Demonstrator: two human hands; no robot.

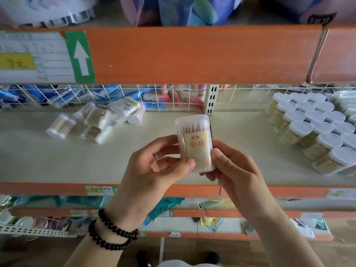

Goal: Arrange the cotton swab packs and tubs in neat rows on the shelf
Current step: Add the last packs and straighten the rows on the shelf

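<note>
Holding a clear tub of cotton swabs (194,143) upright between both hands, the person keeps it in front of the cream shelf (134,160), above its orange front edge. In the head view the left hand (154,168) curls round the tub's left side, thumb pressed on the lower front beside the yellow label, the other fingers wrapped behind. The right hand (235,170) grips the lower right side, thumb against the label's right edge and fingers tucked under the base. A dark beaded bracelet (113,232) circles the left wrist.

On the shelf to the left, a loose pile of swab packs and tubs (98,120) lies on its sides, pointing different ways, just in front of the white wire grid (77,95) at the back. To the right, well apart from the pile, white-lidded tubs (316,128) stand close together in diagonal rows. An orange shelf band (192,54) runs across above, with a green arrow sticker (81,56) near its left end.
</note>
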